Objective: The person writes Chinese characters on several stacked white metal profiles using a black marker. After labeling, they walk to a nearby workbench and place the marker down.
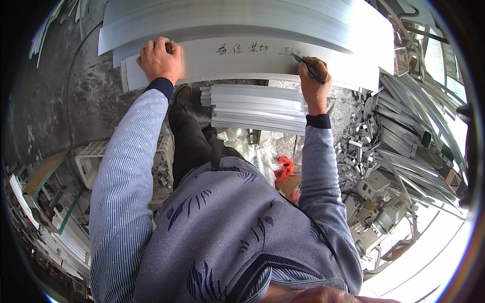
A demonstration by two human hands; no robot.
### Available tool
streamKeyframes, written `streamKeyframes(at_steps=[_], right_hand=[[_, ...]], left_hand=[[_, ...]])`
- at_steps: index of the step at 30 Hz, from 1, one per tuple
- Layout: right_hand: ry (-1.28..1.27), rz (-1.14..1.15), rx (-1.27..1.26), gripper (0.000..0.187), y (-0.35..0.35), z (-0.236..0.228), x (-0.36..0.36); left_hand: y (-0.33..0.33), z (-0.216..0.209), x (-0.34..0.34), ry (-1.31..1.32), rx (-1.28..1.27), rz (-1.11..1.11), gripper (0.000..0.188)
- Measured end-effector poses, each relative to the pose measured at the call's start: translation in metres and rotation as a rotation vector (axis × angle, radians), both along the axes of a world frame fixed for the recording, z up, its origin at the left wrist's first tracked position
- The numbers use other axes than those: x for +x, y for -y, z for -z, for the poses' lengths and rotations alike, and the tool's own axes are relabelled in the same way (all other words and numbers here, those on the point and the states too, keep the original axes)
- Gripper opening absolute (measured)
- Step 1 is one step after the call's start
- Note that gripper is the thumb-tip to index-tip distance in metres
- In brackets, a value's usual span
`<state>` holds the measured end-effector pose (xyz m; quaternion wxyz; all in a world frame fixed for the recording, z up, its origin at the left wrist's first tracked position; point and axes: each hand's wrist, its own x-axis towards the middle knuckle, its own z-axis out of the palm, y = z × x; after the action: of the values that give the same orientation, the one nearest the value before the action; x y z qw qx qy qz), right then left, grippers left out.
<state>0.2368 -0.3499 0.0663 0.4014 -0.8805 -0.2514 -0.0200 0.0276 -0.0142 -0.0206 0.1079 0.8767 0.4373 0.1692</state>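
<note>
A black marker pen is gripped in my right hand, its tip touching a long white panel. Dark handwriting runs across the panel's surface and ends at the pen tip. Toward the panel's left end, my left hand rests on it with the fingers curled in. Its fingertips are hidden, so whether it holds anything does not show. Beyond and partly under the panel lie more wide silvery panels.
Below the panel sits a stack of silvery metal profiles. Metal offcuts and long strips are heaped at the right, near a machine. A white plastic crate stands left; a red plastic bag lies by my legs.
</note>
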Motion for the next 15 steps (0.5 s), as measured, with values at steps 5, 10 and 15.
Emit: streamKeyframes(at_steps=[5,10,15], right_hand=[[-0.04,-0.016,0.034,0.014,0.0026,-0.0004,-0.0025],[-0.093,0.027,0.022,0.013,0.004,0.0004,-0.0027],[-0.085,0.044,0.062,0.017,0.0036,0.0059,-0.0015]], left_hand=[[-0.0004,0.0007,-0.0002,0.013,0.003,0.002,0.015],[0.0001,0.0009,-0.0004,0.016,0.015,-0.002,0.015],[0.0,-0.0002,-0.0001,0.013,0.007,-0.002,0.015]])
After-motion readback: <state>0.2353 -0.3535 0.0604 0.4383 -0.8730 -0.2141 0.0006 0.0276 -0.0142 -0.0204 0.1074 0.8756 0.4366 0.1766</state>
